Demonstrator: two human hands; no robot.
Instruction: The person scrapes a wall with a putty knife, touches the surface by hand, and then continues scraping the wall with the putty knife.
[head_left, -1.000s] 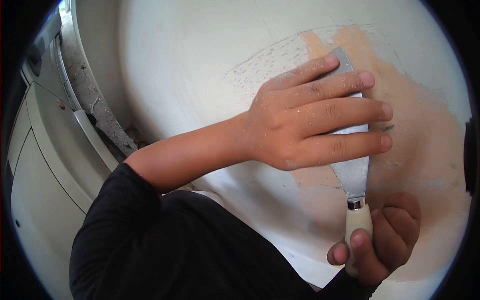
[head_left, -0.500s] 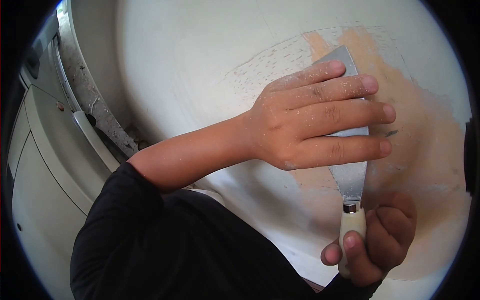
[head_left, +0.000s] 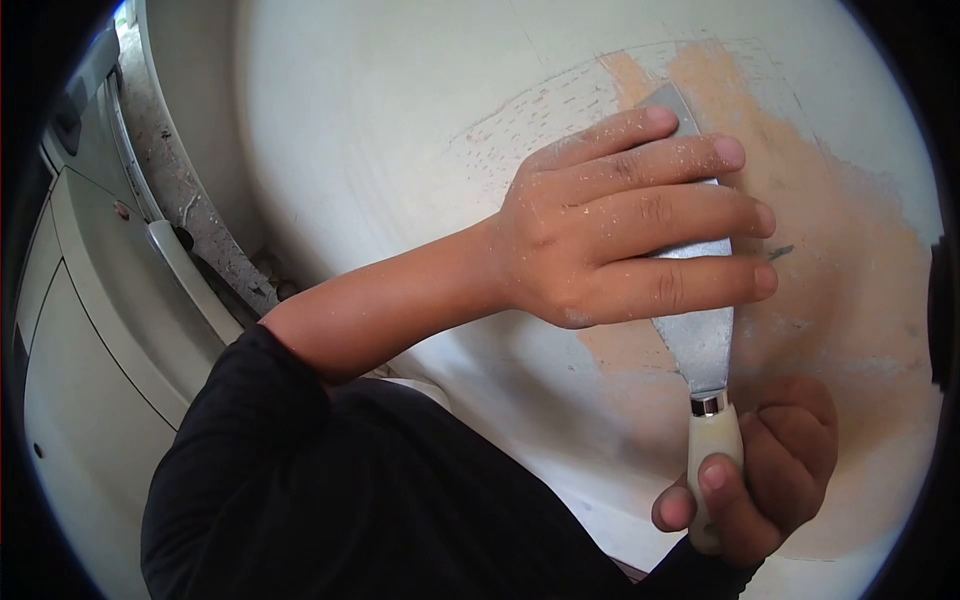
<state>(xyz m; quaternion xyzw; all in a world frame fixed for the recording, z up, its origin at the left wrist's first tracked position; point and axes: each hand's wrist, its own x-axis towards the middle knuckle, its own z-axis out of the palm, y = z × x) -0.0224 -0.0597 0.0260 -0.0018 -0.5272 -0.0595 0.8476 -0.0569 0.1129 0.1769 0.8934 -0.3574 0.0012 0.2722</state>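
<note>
A putty knife with a wide metal blade and a pale handle stands at a slight tilt over a curved white panel. My right hand is closed around its handle at the lower right. Across the blade lies my left hand, back upward, its fingers stretched out and slightly apart; its thumb is hidden. Whitish dust specks the left hand. Around the blade, a patch of peach-coloured filler covers part of the panel. Short scratch marks and a thin curved line run along the patch's upper left.
The white panel curves through most of the view. On the left is a pale door-like panel with a rounded edge, beside a dirty, speckled ledge. My black-clothed body fills the bottom.
My left hand and the blade have shifted slightly up and to the left. The handle and my right hand have moved a little to the right, so the knife leans more to the left.
</note>
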